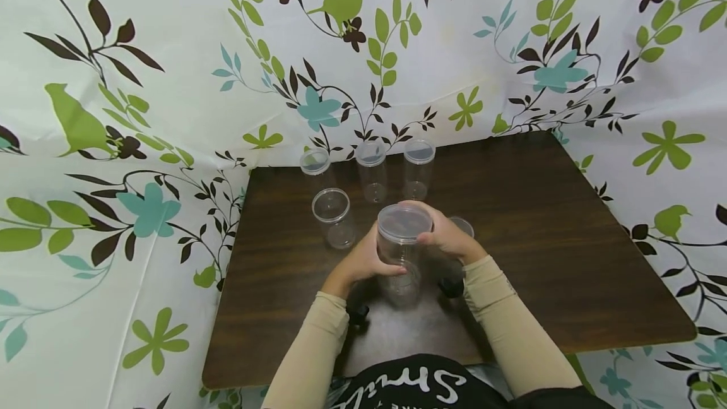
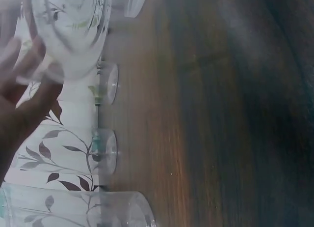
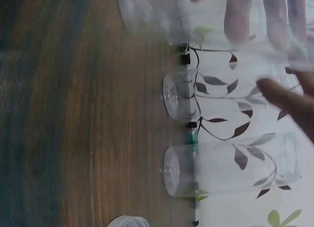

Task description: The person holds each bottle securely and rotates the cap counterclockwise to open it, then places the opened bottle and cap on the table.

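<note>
Above the near middle of the table, both hands hold a clear plastic jar (image 1: 399,251) with a lid (image 1: 405,223) on top. My left hand (image 1: 363,259) grips its left side, the thumb across the front. Around the lid and upper rim curls my right hand (image 1: 451,237), its thumb at the lid's front edge. In the left wrist view the jar's base (image 2: 73,55) hangs over the table. The right wrist view shows fingers (image 3: 239,20) through the jar's clear wall.
Three lidded clear jars (image 1: 372,172) stand along the table's back edge by the patterned cloth (image 1: 443,49). Another clear jar (image 1: 335,223) stands nearer, left of the hands. A round clear lid (image 1: 462,226) lies on the brown table (image 1: 539,238) beside the right hand.
</note>
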{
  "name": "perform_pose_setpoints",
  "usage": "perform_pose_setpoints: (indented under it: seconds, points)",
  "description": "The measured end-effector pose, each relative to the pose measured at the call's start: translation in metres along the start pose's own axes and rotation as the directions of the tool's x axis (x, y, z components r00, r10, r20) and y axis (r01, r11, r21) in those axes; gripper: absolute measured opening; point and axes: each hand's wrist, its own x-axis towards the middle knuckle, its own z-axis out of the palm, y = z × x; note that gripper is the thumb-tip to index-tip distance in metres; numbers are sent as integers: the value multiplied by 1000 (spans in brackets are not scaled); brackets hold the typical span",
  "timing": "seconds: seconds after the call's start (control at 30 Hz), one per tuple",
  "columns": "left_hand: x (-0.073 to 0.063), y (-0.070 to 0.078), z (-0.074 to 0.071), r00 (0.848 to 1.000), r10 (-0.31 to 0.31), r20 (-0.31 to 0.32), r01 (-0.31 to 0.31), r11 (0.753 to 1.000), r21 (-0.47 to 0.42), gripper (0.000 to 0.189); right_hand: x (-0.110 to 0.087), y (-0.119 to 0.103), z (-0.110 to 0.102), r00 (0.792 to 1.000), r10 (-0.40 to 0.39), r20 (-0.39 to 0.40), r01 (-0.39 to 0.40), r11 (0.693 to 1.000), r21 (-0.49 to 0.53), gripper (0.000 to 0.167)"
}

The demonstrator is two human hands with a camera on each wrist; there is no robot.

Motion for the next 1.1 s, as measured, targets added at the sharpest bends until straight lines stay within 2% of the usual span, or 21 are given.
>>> perform_pose_setpoints:
  seconds: [0.07,0.17,0.3,0.43,0.5,0.6,0.73,0.87,1.0,1.1]
  points:
    - [0,-2,-2,998,-11,62,16,996,-86,115,0,3,-4,999,3,54,-6,999,45,112]
    - [0,-5,0,997,-14,78,26,988,-152,112,1,7,-6,996,4,86,-11,997,83,116]
    - [1,-9,5,1000,-3,11,4,994,-114,112,0,10,-6,999,-28,32,26,998,59,121]
    - [3,-14,10,994,-2,-107,-2,999,-37,110,-1,12,-2,997,-45,-66,47,998,33,123]
    - [5,-16,10,985,1,-174,-1,1000,-5,110,-1,13,2,993,-41,-113,43,999,19,125]
    - [7,-20,9,962,7,-273,17,996,84,113,-2,17,9,985,-16,-172,16,1000,-1,126]
    - [9,-23,10,928,14,-372,65,978,199,117,-2,22,23,961,16,-275,-47,993,-108,126]
    - [8,-23,12,903,5,-429,117,959,258,118,1,21,37,932,30,-362,-110,973,-203,125]
    - [7,-23,15,888,15,-460,149,936,318,117,4,18,44,916,58,-397,-142,972,-187,117]
    - [5,-23,18,883,28,-468,158,922,354,117,5,8,50,909,75,-409,-147,978,-147,111]
